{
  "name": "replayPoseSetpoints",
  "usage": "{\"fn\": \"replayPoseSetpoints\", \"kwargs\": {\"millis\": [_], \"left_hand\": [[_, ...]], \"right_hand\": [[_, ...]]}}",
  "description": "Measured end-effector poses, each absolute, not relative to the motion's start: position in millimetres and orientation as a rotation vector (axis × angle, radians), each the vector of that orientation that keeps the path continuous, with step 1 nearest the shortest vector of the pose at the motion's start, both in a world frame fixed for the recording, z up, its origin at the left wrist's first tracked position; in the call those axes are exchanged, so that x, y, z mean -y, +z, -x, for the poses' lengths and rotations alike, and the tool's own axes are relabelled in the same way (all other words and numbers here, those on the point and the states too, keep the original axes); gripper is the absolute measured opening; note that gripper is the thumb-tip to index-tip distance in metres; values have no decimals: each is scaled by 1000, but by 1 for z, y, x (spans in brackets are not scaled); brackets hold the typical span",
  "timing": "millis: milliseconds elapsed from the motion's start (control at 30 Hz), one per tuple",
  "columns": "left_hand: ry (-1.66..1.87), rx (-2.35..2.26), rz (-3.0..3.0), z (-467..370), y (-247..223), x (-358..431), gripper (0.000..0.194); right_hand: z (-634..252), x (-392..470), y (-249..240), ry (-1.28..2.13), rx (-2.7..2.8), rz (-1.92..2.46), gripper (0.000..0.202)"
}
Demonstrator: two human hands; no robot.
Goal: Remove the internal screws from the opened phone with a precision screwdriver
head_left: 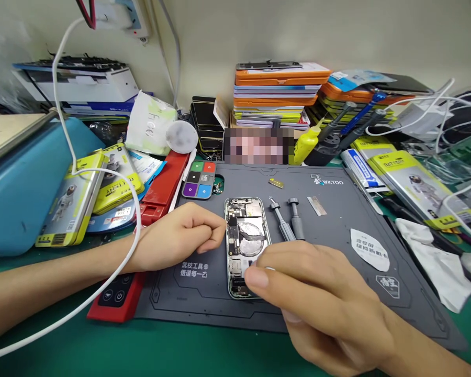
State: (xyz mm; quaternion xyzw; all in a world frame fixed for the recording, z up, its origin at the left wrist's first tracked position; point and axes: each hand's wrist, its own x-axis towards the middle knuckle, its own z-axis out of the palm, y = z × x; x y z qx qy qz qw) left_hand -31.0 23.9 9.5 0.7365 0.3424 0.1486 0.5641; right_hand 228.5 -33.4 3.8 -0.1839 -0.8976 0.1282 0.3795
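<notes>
An opened smartphone (255, 209) lies on the grey work mat (204, 309), its circuit boards and round charging coil exposed. My left hand (184, 233) is curled into a fist at the phone's left edge, with nothing visible in it. Over the phone's lower right, my right hand (325, 303) has its thumb and fingers pinched together. A small pale spot shows at those fingertips, but I cannot make out what, if anything, they hold. Two screwdrivers (283, 222) (296, 220) lie just beyond that hand, beside a small yellow piece (276, 183) and a silvery strip (316, 206).
A white cable (137, 209) loops over my left forearm. Battery packs (73, 201) and a red device (120, 298) lie left. A coloured screw tray (199, 179), a propped phone with a blurred screen (259, 146), a yellow bottle (306, 141) and stacked boxes (280, 78) stand behind.
</notes>
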Motion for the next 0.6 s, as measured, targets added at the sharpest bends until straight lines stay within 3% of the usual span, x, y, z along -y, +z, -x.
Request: {"fn": "replayPoseSetpoints", "kwargs": {"millis": [367,600], "left_hand": [[443,-788,-1649,35,5,-23,24],[397,-800,-1681,33,5,-24,24]], "right_hand": [[-221,31,-5,260,2276,419,33],[-217,30,-8,231,2263,405,34]]}}
